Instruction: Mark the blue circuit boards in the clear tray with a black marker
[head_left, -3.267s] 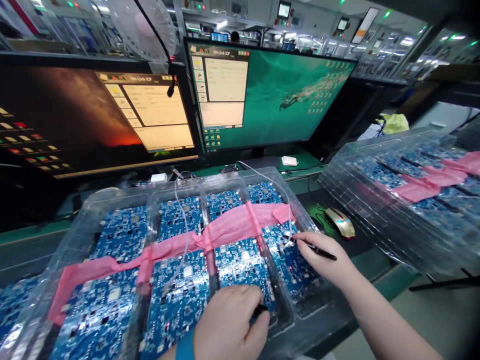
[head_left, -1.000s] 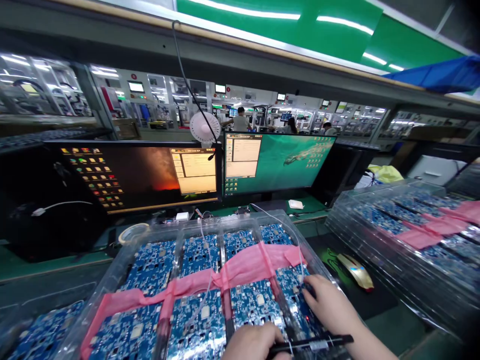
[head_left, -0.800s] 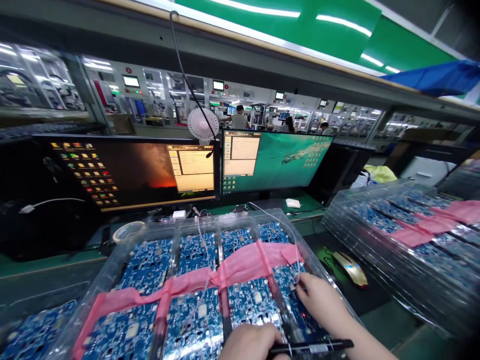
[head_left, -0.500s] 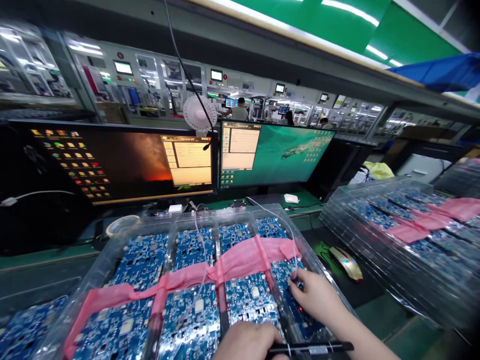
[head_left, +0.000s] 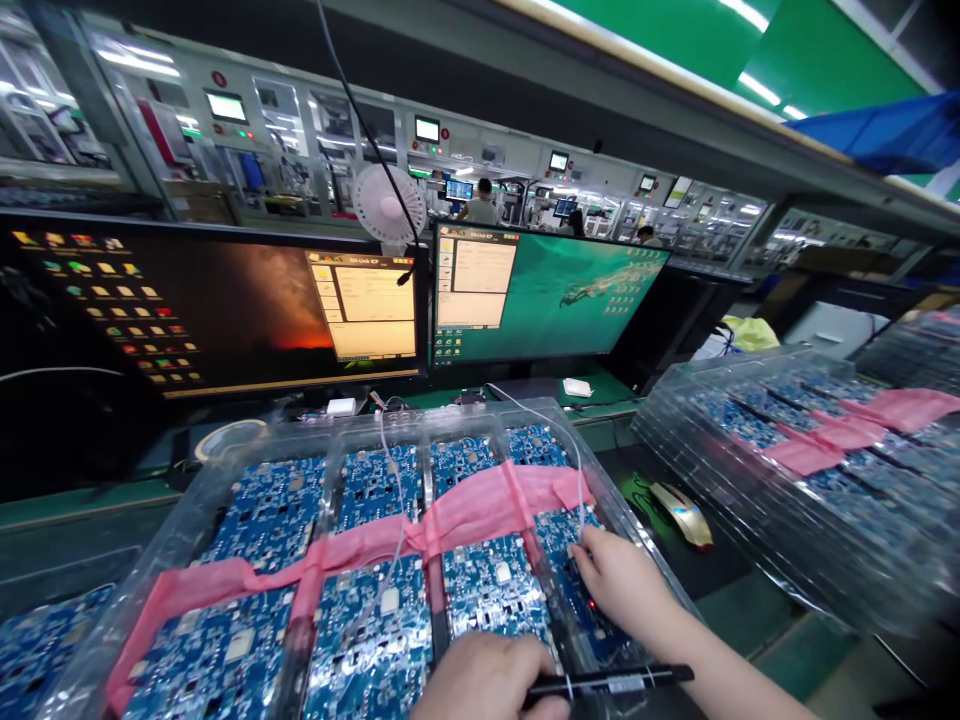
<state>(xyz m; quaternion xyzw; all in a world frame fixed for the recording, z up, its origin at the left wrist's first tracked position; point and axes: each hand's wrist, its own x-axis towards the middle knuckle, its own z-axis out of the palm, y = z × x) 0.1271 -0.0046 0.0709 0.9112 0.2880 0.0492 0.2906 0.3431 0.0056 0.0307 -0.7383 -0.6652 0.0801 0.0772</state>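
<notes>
Two hands work over a clear tray [head_left: 457,412] of blue circuit boards [head_left: 375,510] crossed by pink tape [head_left: 480,503]. The left hand [head_left: 487,680] grips a black pen [head_left: 607,681] in curled fingers. The right hand [head_left: 619,585] rests its bunched fingers on the nearest right board [head_left: 559,530]; any pinch is hidden.

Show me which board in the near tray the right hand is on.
The rightmost board in the tray's near row: the right hand rests on it, while the left hand, holding a pen, sits by the next board.
</notes>
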